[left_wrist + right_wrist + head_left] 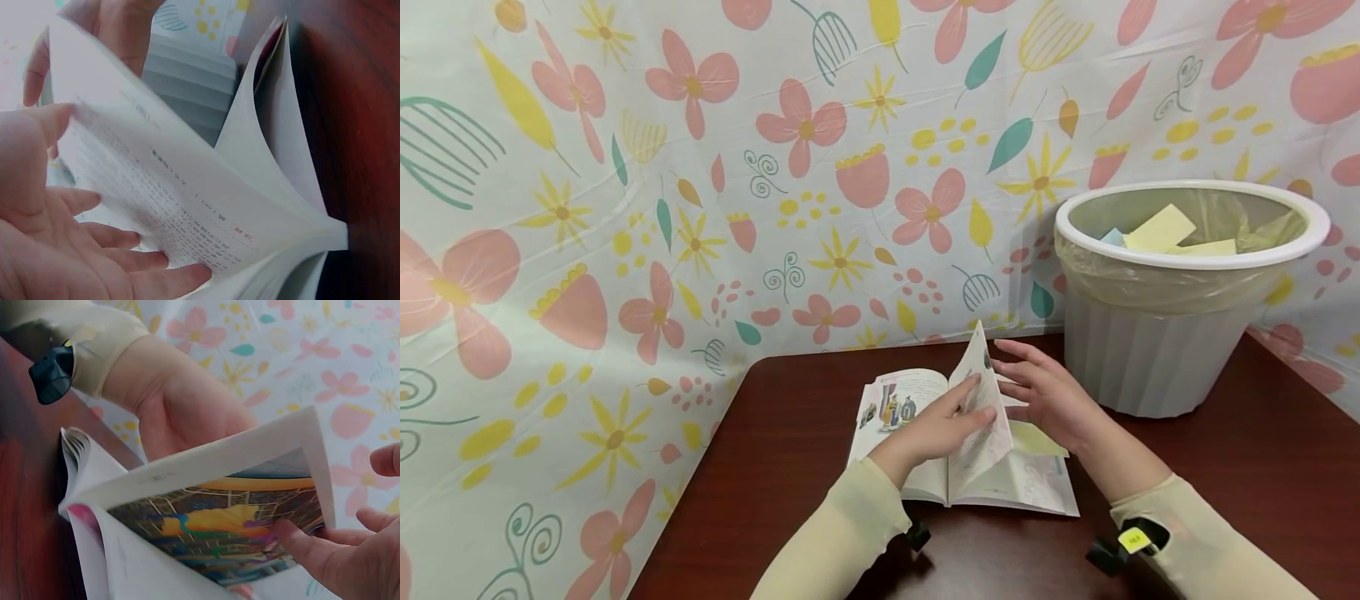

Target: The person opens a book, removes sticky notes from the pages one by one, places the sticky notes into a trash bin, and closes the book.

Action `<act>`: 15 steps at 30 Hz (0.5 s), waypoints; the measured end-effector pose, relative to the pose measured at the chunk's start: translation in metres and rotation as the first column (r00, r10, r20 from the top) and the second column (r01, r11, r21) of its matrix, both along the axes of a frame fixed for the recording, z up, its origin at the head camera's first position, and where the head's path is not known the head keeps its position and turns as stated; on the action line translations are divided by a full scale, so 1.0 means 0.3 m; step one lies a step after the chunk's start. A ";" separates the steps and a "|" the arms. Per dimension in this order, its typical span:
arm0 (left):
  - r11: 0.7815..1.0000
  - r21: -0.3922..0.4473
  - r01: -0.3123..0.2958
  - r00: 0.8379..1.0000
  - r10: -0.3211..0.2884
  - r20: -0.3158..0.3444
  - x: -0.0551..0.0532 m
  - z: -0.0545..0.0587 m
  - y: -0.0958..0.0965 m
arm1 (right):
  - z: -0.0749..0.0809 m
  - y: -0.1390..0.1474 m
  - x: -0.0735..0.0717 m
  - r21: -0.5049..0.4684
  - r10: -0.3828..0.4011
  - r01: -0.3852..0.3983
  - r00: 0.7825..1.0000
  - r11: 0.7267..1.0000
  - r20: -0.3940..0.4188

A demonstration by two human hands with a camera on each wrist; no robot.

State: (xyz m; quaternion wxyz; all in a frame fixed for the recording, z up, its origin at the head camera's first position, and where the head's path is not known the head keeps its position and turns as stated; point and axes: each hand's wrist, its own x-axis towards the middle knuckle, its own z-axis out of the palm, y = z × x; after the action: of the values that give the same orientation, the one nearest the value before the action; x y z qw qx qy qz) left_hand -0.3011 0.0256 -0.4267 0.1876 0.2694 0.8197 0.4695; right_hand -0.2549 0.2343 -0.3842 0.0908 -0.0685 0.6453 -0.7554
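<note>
An open book (898, 475) lies on the table, and one of its pages (979, 433) stands upright between the two hands. My left hand (940, 425) rests against the left face of that page. Its fingers (169, 284) are spread nearly straight over the printed text. On the other side is my right hand (1047, 396), fingers extended. In the right wrist view its fingers (306, 547) touch the page's colour picture (237, 519) near the outer edge. A pale yellow paper slip (1037, 440) lies on the book's right side, below the right hand.
A grey bin (1150, 350) with a white rim and plastic liner stands at the back right of the dark brown table (760, 467). Yellow and blue papers (1161, 229) show inside it. Behind the table hangs a flower-patterned cloth (700, 208).
</note>
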 end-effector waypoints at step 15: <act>0.895 0.397 -0.201 0.926 0.041 0.376 0.015 0.000 -0.107 | -0.053 -0.198 -0.017 0.089 0.170 -0.165 0.984 0.982 -0.057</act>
State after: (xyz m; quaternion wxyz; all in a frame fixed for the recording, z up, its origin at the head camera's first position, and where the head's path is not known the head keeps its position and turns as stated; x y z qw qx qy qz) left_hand -0.2966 -0.0063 -0.4267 0.2398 0.1615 0.6635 0.6900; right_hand -0.2600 0.1750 -0.4001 0.1360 -0.1432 0.6709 -0.7147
